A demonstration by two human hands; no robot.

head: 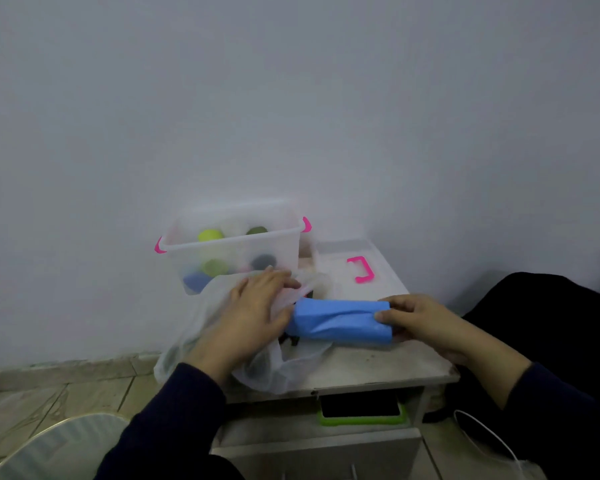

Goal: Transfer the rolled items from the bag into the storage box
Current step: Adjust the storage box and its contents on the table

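Note:
A blue rolled item (340,321) lies half out of the mouth of a thin white plastic bag (201,327) on a small white table (368,365). My right hand (420,318) grips the roll's right end. My left hand (253,313) rests flat on top of the bag, fingers straight, just left of the roll. Behind the bag stands a clear storage box (232,249) with pink clips; several rolled items in yellow, green, grey and blue lie inside it. The bag's other contents are mostly hidden.
The box's clear lid with a pink handle (361,269) lies at the table's back right. A phone in a green case (361,408) sits on the shelf below. A wall stands close behind. A round glass edge (56,445) shows at lower left.

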